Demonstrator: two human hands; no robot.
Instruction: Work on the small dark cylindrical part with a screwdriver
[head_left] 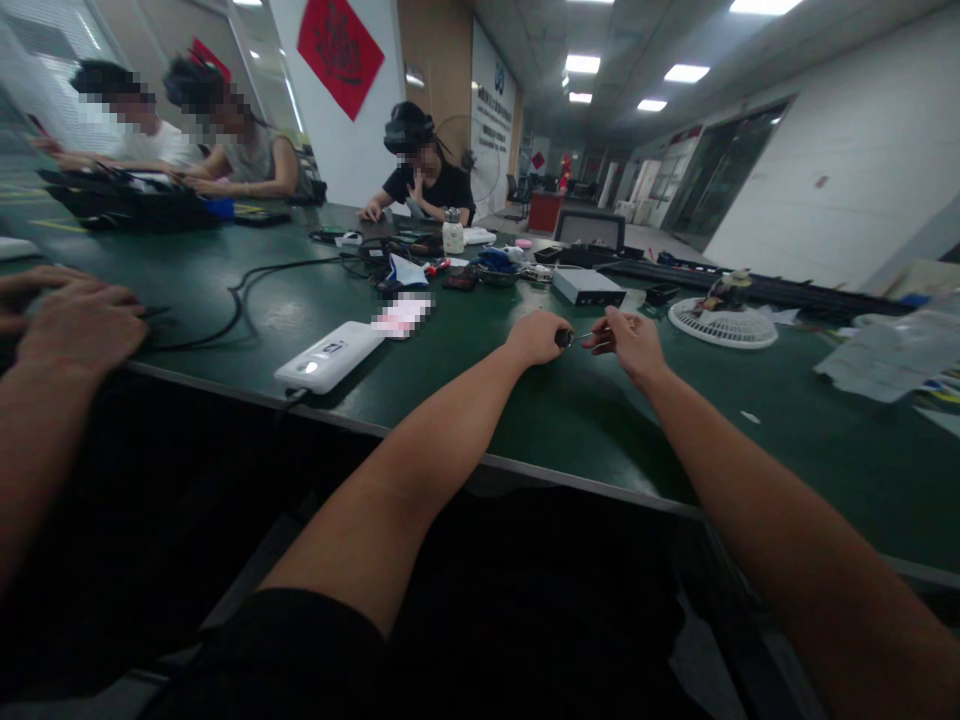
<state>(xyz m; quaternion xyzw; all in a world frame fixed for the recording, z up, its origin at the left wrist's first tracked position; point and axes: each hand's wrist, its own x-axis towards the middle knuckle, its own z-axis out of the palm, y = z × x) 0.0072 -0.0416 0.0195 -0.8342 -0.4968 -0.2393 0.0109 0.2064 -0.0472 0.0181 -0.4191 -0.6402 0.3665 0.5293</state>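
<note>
My left hand is closed around a small dark round piece, held just above the green table. A thin metal rod spans the short gap between this piece and my right hand. The fingertips of my right hand pinch the rod's other end. Whether rod and dark piece are joined or only touching, I cannot tell. Just beyond my hands lies a grey-white box with a dark front.
Left of my arms lie a white power bank with a cable and a lit phone. A white fan grille and clear plastic bags are on the right. Another person's hands rest at far left; several people sit across the table.
</note>
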